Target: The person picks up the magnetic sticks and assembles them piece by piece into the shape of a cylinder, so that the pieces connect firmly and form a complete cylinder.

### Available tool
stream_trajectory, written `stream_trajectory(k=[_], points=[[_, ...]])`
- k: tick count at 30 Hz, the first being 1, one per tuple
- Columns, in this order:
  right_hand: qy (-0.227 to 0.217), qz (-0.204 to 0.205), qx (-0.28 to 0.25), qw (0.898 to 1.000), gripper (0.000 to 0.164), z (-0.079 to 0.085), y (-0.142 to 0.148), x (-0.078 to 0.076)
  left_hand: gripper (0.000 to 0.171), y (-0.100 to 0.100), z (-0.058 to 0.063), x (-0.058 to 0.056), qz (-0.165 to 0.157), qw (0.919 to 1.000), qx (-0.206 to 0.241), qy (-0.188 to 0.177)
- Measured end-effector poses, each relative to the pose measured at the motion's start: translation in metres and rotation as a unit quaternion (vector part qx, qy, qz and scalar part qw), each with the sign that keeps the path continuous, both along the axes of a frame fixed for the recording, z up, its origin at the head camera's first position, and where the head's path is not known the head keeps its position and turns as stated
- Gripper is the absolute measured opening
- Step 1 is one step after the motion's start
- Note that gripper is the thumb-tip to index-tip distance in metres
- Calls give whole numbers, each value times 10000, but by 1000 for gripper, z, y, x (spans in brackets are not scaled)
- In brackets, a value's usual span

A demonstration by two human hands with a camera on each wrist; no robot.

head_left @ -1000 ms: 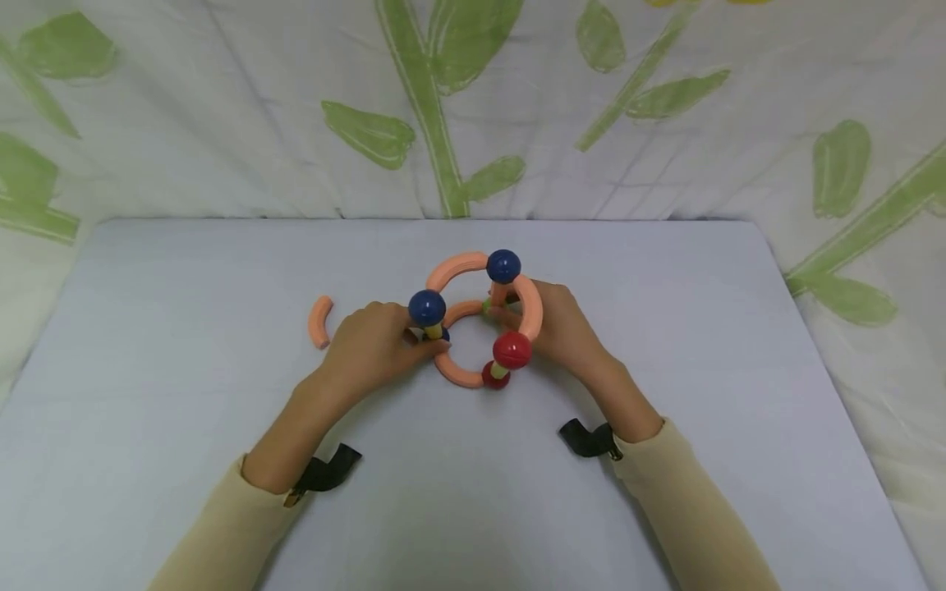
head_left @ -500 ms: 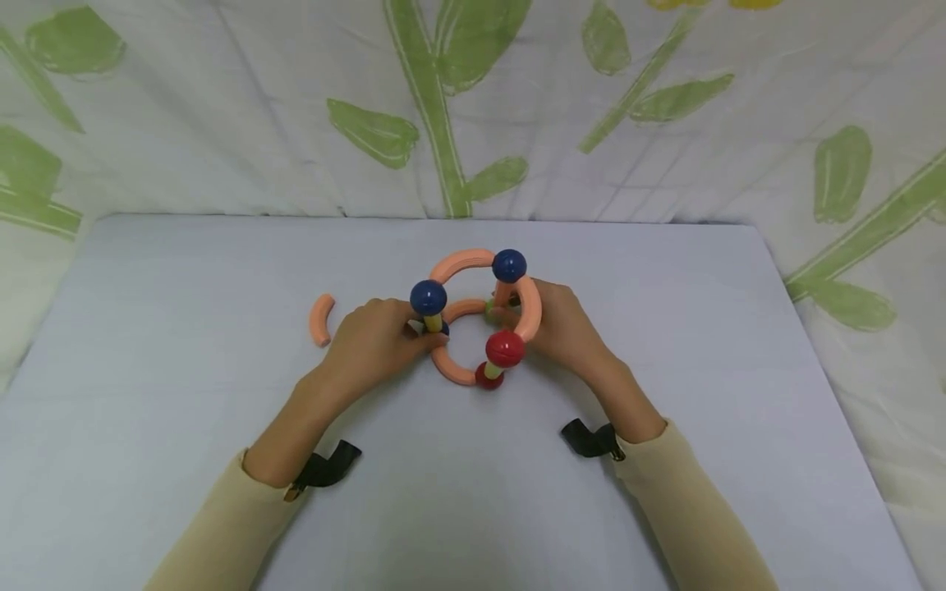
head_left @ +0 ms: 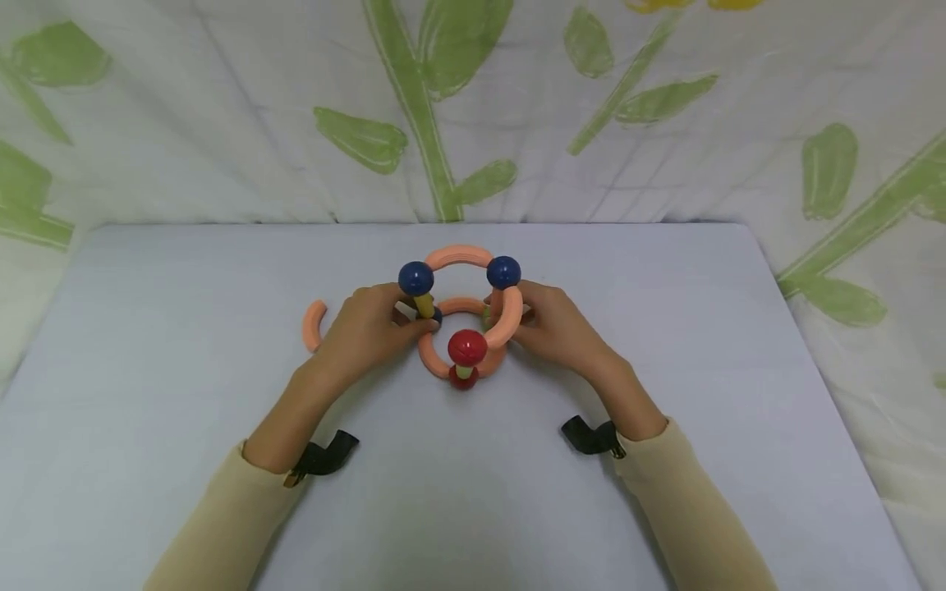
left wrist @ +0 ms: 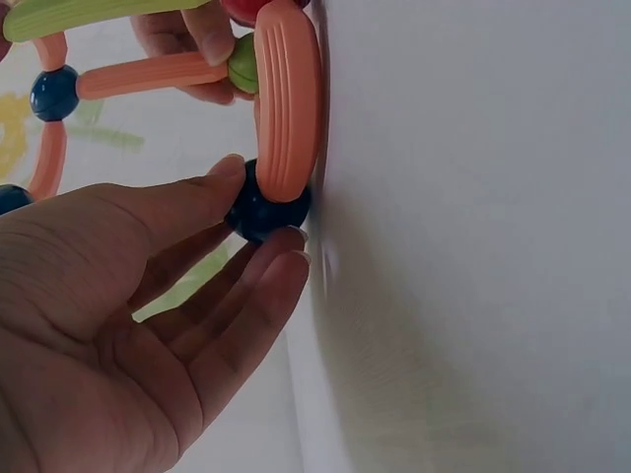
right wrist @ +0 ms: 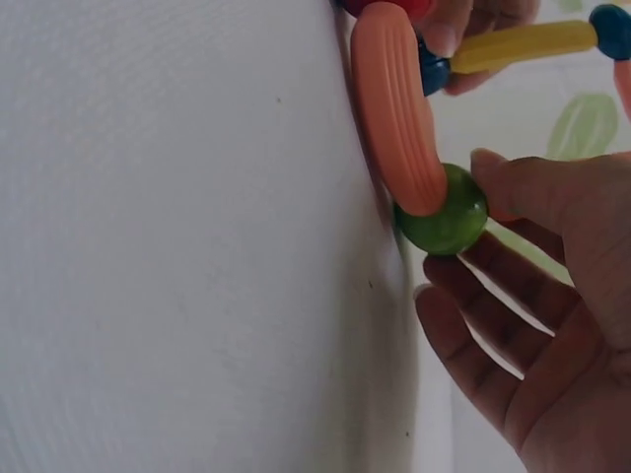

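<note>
In the head view, a ball-and-stick building toy stands on the table, with curved orange sticks in a lower ring and an upper arc. Balls on top are blue [head_left: 416,279], blue [head_left: 504,272] and red [head_left: 467,348]; a gap lies between the left blue one and the red one. My left hand [head_left: 369,324] pinches the lower blue ball [left wrist: 268,212], below a yellow stick [head_left: 424,306]. With thumb and fingers, my right hand [head_left: 554,324] holds the lower green ball [right wrist: 449,217]. A light green stick [left wrist: 104,15] joins the two red balls.
A loose curved orange stick [head_left: 314,326] lies just left of my left hand. The white table [head_left: 458,492] ends at a cloth [head_left: 259,123] with green leaf patterns behind it. Dark curved pieces [head_left: 328,454] sit at both wrists.
The toy has turned clockwise as seen from above: its red balls have moved left and the left blue balls away from me. Both hands keep hold of it.
</note>
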State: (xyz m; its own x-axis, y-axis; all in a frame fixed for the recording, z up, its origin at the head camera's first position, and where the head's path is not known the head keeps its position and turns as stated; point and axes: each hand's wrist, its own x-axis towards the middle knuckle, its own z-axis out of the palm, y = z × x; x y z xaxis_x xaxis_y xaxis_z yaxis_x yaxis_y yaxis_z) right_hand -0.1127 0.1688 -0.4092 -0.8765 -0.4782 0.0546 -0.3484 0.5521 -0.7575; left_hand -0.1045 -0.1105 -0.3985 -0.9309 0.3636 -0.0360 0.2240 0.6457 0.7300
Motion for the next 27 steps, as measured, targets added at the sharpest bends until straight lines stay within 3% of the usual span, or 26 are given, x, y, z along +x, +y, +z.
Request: stream_trajectory(k=[5, 12, 27], points=[[-79, 154, 216, 9996, 16, 3, 2, -2, 15, -2, -1, -7, 17, 9998, 188, 26], [-227, 321, 266, 9989, 15, 7, 5, -2, 15, 1, 3, -17, -43, 9999, 102, 114], [-287, 436, 264, 9983, 23, 9, 13, -2, 24, 14, 4, -29, -125, 9996, -192, -168]])
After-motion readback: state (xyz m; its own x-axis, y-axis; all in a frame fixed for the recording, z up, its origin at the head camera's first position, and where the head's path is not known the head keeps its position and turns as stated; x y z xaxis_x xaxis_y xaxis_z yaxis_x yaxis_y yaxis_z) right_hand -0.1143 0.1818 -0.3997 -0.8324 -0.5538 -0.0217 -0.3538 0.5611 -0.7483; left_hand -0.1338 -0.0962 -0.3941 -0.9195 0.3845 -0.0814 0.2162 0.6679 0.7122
